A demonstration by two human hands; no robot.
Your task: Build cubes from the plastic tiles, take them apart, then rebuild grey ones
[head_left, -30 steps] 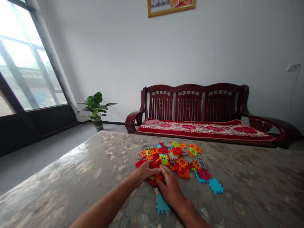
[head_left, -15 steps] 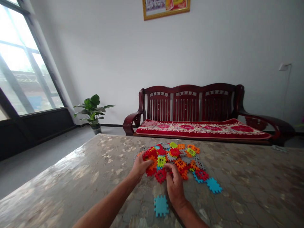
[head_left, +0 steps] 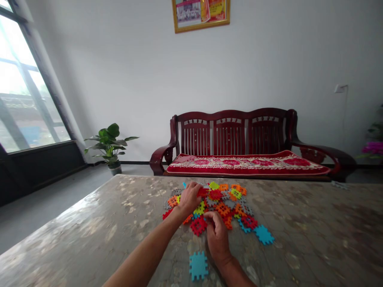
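Observation:
My left hand (head_left: 190, 197) reaches over the middle of a pile of colourful notched plastic building tiles. Its bent fingers touch a red tile (head_left: 204, 192); the fingertips are partly hidden, so a grip cannot be confirmed. Close to the front of the pile, my right hand (head_left: 218, 237) is closed, thumb against curled fingers, and whatever it may hold is hidden. Beside its fingertips lie a red window-like tile (head_left: 198, 226) and a yellow-green one (head_left: 199, 208). A single light-blue square tile (head_left: 198, 266) rests nearer to me.
The pile lies on a patterned table cover (head_left: 125, 223). Another blue tile (head_left: 264, 234) lies at the pile's right edge, near orange and grey tiles. Past the table stand a dark red wooden bench (head_left: 229, 135) and a potted plant (head_left: 111, 143).
My left hand has moved from the pile's left side up and across its middle, leaving the red and orange tiles there. My right hand stays almost in place. The view has shifted slightly.

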